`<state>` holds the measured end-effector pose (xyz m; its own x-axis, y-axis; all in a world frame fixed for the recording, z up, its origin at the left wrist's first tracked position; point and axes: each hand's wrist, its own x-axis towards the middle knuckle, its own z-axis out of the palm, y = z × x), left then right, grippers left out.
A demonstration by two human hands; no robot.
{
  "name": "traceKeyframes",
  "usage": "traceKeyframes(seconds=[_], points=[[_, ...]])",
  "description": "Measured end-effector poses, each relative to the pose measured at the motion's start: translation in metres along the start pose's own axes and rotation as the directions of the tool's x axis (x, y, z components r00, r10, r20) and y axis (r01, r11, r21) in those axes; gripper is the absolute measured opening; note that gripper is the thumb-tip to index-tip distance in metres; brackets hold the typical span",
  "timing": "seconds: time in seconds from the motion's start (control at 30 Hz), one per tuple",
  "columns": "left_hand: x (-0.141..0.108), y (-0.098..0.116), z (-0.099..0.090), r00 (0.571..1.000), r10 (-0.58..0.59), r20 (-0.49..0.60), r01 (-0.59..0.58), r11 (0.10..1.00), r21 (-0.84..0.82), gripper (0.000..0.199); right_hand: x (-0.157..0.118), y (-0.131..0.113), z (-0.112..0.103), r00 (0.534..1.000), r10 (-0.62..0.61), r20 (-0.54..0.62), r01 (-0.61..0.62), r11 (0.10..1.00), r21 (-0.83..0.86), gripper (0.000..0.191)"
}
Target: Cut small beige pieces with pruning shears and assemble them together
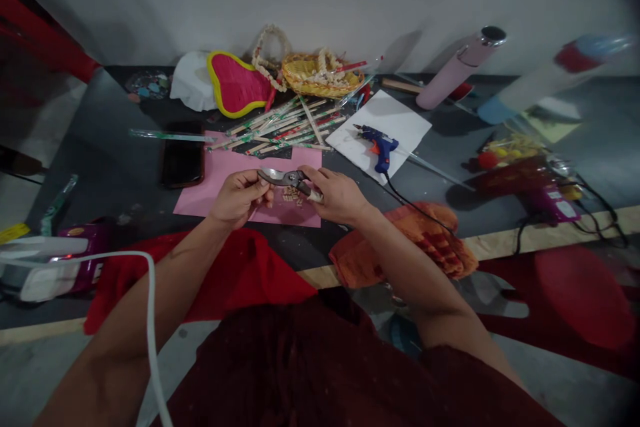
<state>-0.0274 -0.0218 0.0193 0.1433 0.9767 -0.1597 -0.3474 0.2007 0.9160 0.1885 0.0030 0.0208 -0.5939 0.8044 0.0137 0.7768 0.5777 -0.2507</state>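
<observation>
Head view: right hand (336,195) clasps the cutter (287,179) handles; left hand (239,199) pinches its blade end — steadied above the pink sheet (220,180), catching cut bits (291,196).

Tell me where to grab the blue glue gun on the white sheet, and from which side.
Grip the glue gun by its handle, the thick part that points toward the person, where the black cord leaves it. Come from above on the near side: it lies flat on the white sheet, nozzle aimed left and away, so the handle is clear. Keep off the nozzle tip; it may be hot.
</observation>
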Motion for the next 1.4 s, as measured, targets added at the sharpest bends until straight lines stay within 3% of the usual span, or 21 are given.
traceKeyframes(seconds=[0.17,0.57,0.77,0.9,1.0,1.07,1.2,1.4], points=[[0.001,-0.001,-0.001,1.0,-0.009,-0.013,0.008,0.999,-0.051,0.018,0.001,-0.003,0.0,0.999,0.045,-0.012,-0.045,0.999,-0.023,0.059],[-0.005,-0.004,0.002,0.974,-0.138,0.181,0.173,0.966,-0.192,0.026,0.001,0.02,-0.003,0.989,-0.136,-0.056,0.14,0.985,0.096,0.078],[-0.004,-0.006,0.003,0.978,-0.112,0.174,0.147,0.968,-0.203,0.026,-0.001,0.018,-0.008,0.987,-0.141,-0.073,0.142,0.99,0.007,0.073],[-0.003,0.002,-0.004,0.983,-0.078,0.166,0.114,0.969,-0.221,0.026,-0.004,0.02,-0.011,0.976,-0.213,-0.048,0.216,0.973,0.082,0.071],[0.002,0.011,-0.012,0.998,0.05,0.03,-0.041,0.967,-0.25,0.024,-0.005,0.023,-0.012,0.989,-0.144,-0.039,0.147,0.983,0.11,0.068],[0.005,0.012,-0.014,0.992,0.108,-0.062,-0.117,0.98,-0.159,0.021,-0.003,0.024,-0.011,0.997,-0.009,-0.073,0.016,0.995,0.096,0.066],[0.008,0.003,-0.012,0.994,0.1,-0.035,-0.099,0.994,0.046,0.02,0.002,0.029,-0.003,0.975,0.177,-0.136,-0.175,0.984,0.032,0.065],[0.003,-0.001,-0.002,0.987,0.158,0.001,-0.149,0.932,0.33,0.025,0.004,0.038,0.009,0.97,0.203,-0.132,-0.206,0.978,-0.015,0.056]])
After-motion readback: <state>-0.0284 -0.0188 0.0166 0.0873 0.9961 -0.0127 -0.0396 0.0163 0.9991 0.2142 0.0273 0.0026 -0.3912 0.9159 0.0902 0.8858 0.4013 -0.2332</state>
